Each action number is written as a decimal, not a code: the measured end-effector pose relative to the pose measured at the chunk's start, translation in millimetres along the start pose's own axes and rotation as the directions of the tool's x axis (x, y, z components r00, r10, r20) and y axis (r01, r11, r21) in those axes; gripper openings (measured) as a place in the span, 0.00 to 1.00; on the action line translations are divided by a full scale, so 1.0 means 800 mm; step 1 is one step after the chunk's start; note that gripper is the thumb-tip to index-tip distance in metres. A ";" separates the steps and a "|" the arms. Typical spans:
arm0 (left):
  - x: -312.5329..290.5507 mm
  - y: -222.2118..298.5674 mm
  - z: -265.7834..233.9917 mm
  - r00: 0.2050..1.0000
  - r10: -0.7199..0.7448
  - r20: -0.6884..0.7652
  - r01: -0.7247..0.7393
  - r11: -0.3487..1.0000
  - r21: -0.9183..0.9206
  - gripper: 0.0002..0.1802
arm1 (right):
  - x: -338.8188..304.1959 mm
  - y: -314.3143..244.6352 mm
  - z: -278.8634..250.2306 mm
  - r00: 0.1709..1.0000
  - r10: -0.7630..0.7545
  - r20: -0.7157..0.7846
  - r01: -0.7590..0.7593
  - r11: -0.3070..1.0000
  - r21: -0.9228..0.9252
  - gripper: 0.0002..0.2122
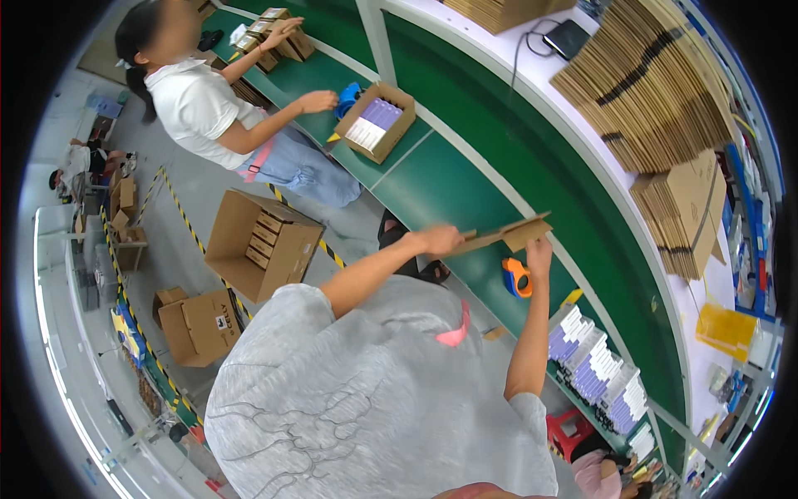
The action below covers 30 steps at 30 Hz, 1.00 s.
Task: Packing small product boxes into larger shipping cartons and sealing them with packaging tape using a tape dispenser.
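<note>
Two-handed hold on a brown cardboard piece above a green bench. The left hand is curled nearly closed around the piece's left end, its fingers slightly blurred; the right hand pinches the lower edge of a flap at the other end, thumb and fingers drawn together. Holding opposite ends probably keeps the piece spread and lets its folds be steered from both sides; its full shape cannot be told, as it is seen nearly edge-on. A blue-and-orange tape dispenser rests on the bench just beside the right forearm, presumably to be within easy reach. Stacks of purple-and-white boxes stand farther along on the right, perhaps grouped there to leave working room before the person. Flattened cartons lie piled on a white shelf beyond the bench, likely kept flat to save space. To the left, an open carton holding similar boxes sits near a co-worker's hand
</note>
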State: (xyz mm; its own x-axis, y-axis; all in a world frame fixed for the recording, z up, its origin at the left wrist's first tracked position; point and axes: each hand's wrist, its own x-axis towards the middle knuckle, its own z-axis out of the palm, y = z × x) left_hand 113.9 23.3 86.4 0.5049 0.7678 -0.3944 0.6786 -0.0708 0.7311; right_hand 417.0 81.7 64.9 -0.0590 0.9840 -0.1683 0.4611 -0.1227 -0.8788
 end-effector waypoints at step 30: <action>-0.034 0.030 0.032 0.942 0.206 -0.267 -0.047 0.865 0.500 0.31 | -0.170 -0.070 0.079 0.945 -0.308 0.113 0.314 0.748 -0.585 0.22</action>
State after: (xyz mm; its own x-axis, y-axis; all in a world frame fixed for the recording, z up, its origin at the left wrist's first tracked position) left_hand 130.3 -15.1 100.6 0.4729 0.8782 -0.0723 0.8296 -0.4161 0.3722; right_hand 343.1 -53.3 108.7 -0.2979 0.9527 0.0609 0.8441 0.2926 -0.4494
